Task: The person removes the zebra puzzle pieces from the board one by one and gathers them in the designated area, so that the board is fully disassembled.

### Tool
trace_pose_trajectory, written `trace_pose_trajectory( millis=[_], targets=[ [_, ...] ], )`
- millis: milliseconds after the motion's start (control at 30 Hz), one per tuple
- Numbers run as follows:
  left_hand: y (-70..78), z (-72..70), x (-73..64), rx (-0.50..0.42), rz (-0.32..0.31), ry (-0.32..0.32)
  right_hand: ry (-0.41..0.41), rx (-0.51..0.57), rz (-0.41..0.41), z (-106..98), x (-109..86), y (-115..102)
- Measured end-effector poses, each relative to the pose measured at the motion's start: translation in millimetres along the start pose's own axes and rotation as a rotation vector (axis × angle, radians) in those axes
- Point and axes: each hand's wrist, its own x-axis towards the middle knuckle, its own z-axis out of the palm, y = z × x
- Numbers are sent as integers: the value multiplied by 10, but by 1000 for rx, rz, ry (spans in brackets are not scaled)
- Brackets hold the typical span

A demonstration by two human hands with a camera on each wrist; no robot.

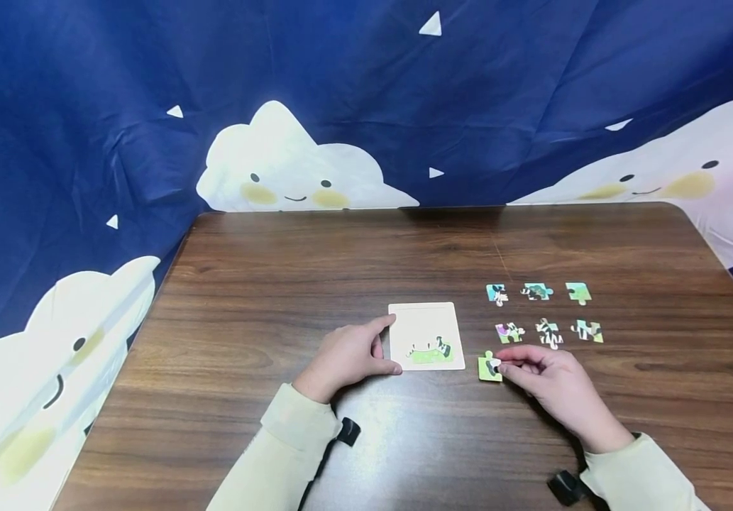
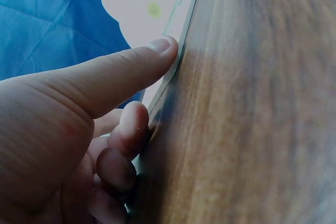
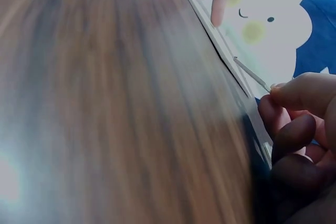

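Observation:
A pale square puzzle board (image 1: 420, 323) lies on the table, with a green and black-and-white picture along its lower part. My left hand (image 1: 352, 358) is at its left side; the thumb touches the lower left corner and the index finger the upper left edge. In the left wrist view, the thumb (image 2: 126, 72) lies straight against the board's edge. My right hand (image 1: 554, 383) pinches a green puzzle piece (image 1: 487, 368) with a black-and-white patch, just right of the board. Seen edge-on in the right wrist view, the puzzle piece (image 3: 252, 73) is tilted above the board.
Several loose puzzle pieces lie in two rows beyond my right hand, among them a green piece (image 1: 578, 292) and a zebra-striped piece (image 1: 548, 332). The brown wooden table (image 1: 264, 277) ends at a blue curtain (image 1: 468, 85) with white clouds.

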Motion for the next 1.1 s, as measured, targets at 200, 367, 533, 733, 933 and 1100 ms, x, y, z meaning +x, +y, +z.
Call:
trace_pose_trajectory(
  millis=[200,367,533,733,933,1100],
  targets=[
    [-6,11,0,3,1,4,7,-43,10,-115,-55,84],
    [-17,9,-4,1,1,4,3,-69,16,-190,-83,109],
    [-14,13,-4,-3,0,4,3,-82,18,-230,-103,121],
    [-8,23,5,-13,4,4,13,-80,14,-240,-112,129],
    [-2,32,9,-17,13,7,6,-94,14,-234,-107,124],
    [-11,29,6,-6,3,8,-34,-180,-49,-197,-63,113]
  ],
)
